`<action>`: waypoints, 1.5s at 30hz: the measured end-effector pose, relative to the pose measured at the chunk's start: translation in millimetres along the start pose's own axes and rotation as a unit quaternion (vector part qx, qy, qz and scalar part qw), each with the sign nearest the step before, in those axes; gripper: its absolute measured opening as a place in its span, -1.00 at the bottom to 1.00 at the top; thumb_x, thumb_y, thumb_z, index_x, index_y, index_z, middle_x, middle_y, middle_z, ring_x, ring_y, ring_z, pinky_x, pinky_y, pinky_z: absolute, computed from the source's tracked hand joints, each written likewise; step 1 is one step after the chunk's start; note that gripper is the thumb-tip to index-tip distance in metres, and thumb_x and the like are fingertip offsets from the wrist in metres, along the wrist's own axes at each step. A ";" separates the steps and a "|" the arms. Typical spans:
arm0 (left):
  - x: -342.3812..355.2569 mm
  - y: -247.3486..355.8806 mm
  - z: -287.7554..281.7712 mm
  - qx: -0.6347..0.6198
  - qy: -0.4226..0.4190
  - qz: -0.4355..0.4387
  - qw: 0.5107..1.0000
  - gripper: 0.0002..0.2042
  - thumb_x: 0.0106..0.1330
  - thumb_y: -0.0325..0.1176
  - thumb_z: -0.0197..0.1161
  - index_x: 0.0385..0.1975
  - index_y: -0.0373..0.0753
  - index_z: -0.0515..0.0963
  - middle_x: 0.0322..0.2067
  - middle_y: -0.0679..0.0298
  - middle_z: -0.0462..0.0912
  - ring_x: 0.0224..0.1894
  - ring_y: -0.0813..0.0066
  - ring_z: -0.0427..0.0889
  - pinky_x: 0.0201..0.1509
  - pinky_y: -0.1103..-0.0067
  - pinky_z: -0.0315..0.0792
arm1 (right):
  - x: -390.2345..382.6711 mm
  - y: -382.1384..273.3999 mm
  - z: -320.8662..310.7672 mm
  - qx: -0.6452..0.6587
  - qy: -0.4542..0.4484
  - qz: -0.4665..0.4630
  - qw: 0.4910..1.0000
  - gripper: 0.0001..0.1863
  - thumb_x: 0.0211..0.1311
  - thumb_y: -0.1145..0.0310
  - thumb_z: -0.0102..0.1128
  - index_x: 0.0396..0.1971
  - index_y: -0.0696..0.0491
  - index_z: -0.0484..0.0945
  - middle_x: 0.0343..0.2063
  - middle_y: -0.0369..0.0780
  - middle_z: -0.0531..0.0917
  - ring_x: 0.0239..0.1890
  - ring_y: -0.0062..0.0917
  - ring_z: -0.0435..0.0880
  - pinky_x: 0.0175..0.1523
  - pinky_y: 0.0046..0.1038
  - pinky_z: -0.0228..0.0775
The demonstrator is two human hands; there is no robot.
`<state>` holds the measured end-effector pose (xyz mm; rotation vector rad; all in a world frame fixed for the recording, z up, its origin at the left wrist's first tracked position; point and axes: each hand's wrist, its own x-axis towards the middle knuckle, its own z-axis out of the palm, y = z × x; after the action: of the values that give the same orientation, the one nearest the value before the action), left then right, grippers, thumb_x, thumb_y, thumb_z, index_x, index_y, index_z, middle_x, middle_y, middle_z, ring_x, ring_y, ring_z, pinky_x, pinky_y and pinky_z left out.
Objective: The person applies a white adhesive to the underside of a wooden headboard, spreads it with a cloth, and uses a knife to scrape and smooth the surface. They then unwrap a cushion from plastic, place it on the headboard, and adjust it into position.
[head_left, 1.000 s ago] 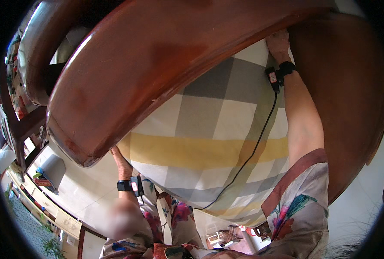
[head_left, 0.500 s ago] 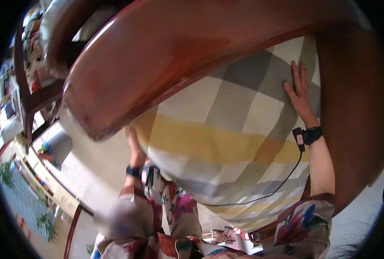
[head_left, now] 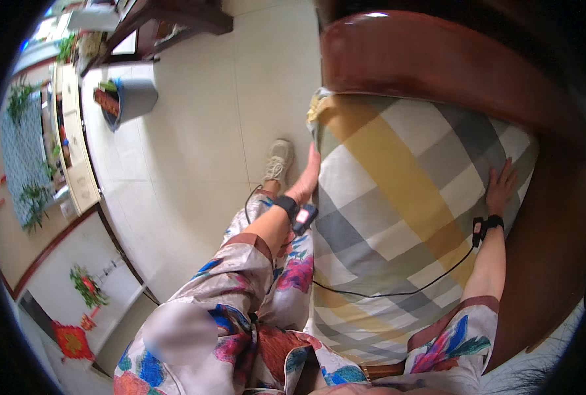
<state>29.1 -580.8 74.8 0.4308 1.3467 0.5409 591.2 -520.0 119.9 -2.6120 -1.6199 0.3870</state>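
A checked cushion (head_left: 398,217) in grey, white and mustard lies on a dark reddish-brown wooden seat. Its far left corner is bunched up against the wooden armrest (head_left: 438,66). My left hand (head_left: 308,176) rests along the cushion's left side, fingers stretched forward against the edge, with some of them partly hidden. Flat on top near the right edge lies my right hand (head_left: 502,185), its fingers spread. Each wrist carries a black strap with a small device, and a black cable (head_left: 398,294) runs across the cushion from the right one.
Pale floor tiles (head_left: 200,118) stretch to the left, where my shoe (head_left: 279,160) stands beside the seat. Farther off are a grey bin (head_left: 137,97) with things in it, dark wooden furniture legs (head_left: 167,20) and a cream drawer cabinet (head_left: 79,164). Leafy plants (head_left: 85,286) stand at the left.
The view has turned and drawn back, so the armrest covers less and more cushion and floor show. Both hands stay at the cushion's sides; the right one sits lower in view.
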 end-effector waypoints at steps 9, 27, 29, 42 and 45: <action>-12.7 -81.3 -46.2 0.056 0.172 0.030 0.983 -0.35 0.51 0.01 -0.20 0.42 -0.35 0.01 0.42 -0.01 0.05 0.48 0.14 0.00 0.51 0.38 -0.11 | -108.4 -161.9 -32.9 -0.046 -0.071 -0.215 0.973 -0.49 0.22 0.46 0.17 0.20 0.10 0.41 0.24 -0.01 0.41 0.29 -0.13 0.36 0.37 -0.22 0.14; 144.9 15.0 -27.4 0.035 0.110 0.431 0.895 -0.58 0.28 -0.52 0.17 0.13 0.02 0.53 0.35 0.05 0.23 0.34 -0.02 0.25 0.42 0.30 0.14 | -128.1 -503.3 69.6 -0.215 -0.092 -0.530 0.815 -0.70 0.05 0.17 0.35 -0.37 0.05 0.51 -0.35 -0.23 0.52 -0.15 -0.37 0.48 -0.03 -0.32 0.27; 130.9 23.3 -30.2 0.047 0.124 0.468 0.874 -0.60 0.26 -0.53 0.19 0.09 -0.03 0.56 0.33 0.09 0.27 0.33 -0.01 0.27 0.41 0.30 0.17 | -127.7 -506.0 57.5 -0.225 -0.127 -0.524 0.812 -0.74 0.07 0.21 0.34 -0.43 0.05 0.50 -0.40 -0.23 0.51 -0.20 -0.34 0.48 -0.07 -0.31 0.26; 99.1 30.8 -8.8 -0.097 -0.080 0.287 0.950 -0.73 0.43 -0.17 0.10 -0.09 -0.20 0.57 -0.26 0.25 0.55 -0.14 0.47 0.49 -0.03 0.50 0.41 | -157.2 -492.4 -3.2 -0.205 -0.130 -0.519 0.820 -0.76 0.12 0.23 0.32 -0.40 0.06 0.51 -0.38 -0.21 0.49 -0.18 -0.33 0.48 -0.04 -0.30 0.21; 103.4 37.4 -27.5 0.110 0.121 0.412 0.897 -0.83 0.16 -0.37 0.32 -0.26 -0.13 0.57 -0.38 0.25 0.42 -0.22 0.27 0.45 -0.13 0.42 0.40 | -156.8 -495.4 14.0 -0.198 -0.126 -0.517 0.823 -0.75 0.11 0.24 0.32 -0.35 0.08 0.53 -0.33 -0.21 0.52 -0.14 -0.33 0.47 0.00 -0.29 0.22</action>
<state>11.4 -489.7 9.9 1.1766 1.4356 1.1735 87.9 -436.2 218.7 -1.4360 -3.1123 0.3273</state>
